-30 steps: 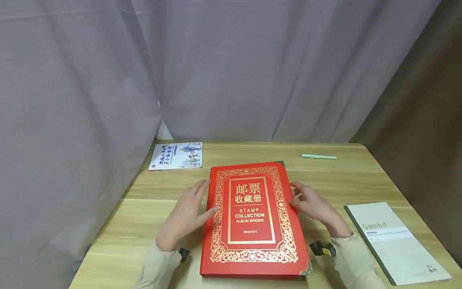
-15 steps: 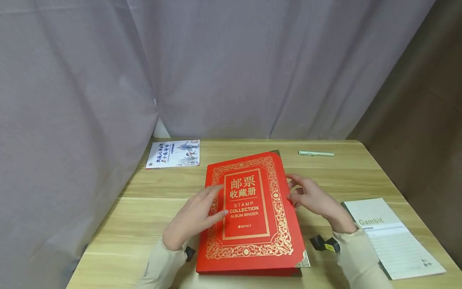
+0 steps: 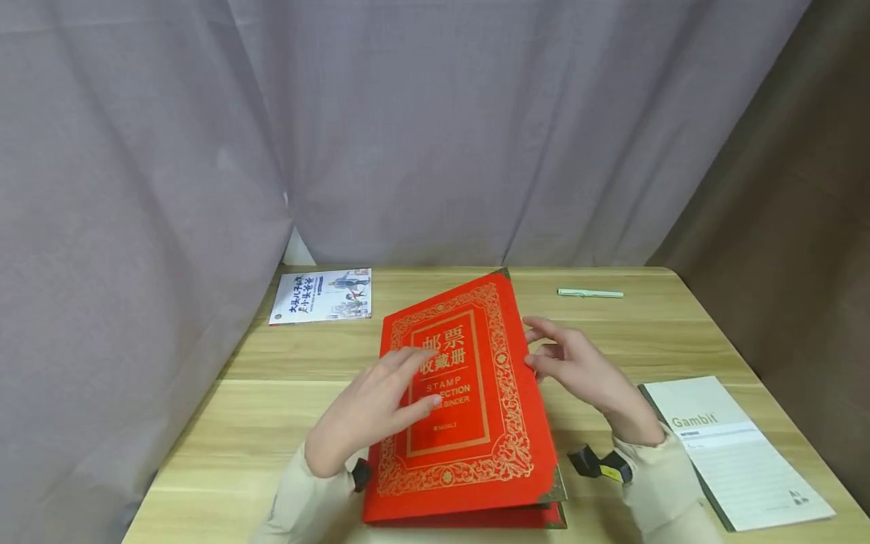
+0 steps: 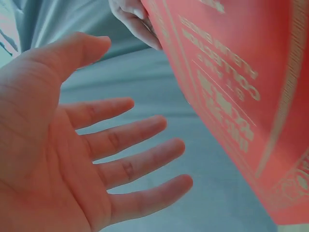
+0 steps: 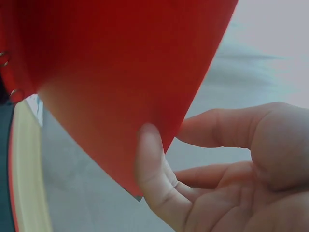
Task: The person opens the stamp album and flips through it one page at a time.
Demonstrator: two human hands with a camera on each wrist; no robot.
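In the head view, a red stamp album binder (image 3: 476, 412) with gold print lies at the near middle of the wooden tabletop (image 3: 299, 408), its front cover tilted up along the right edge so that a gap shows above the lower cover at the near right. The left hand (image 3: 374, 400) is poised over the cover's left part, fingers spread, though this view alone does not settle contact. The right hand (image 3: 578, 370) is at the cover's right edge. A picture booklet (image 3: 322, 296) lies far left, a pale green pen (image 3: 590, 293) far right, and a notebook (image 3: 737, 453) marked "Gambit" near right; a grey curtain (image 3: 408, 136) hangs behind. The left wrist view adds the left palm, which the head view hides: its fingers are straight and apart, with a visible space between them and the cover. The right wrist view gives the cover's plain red inner side and metal rings (image 5: 16, 95) by the spine, and shows the edge pinched between the right thumb and a finger laid against that inner face.
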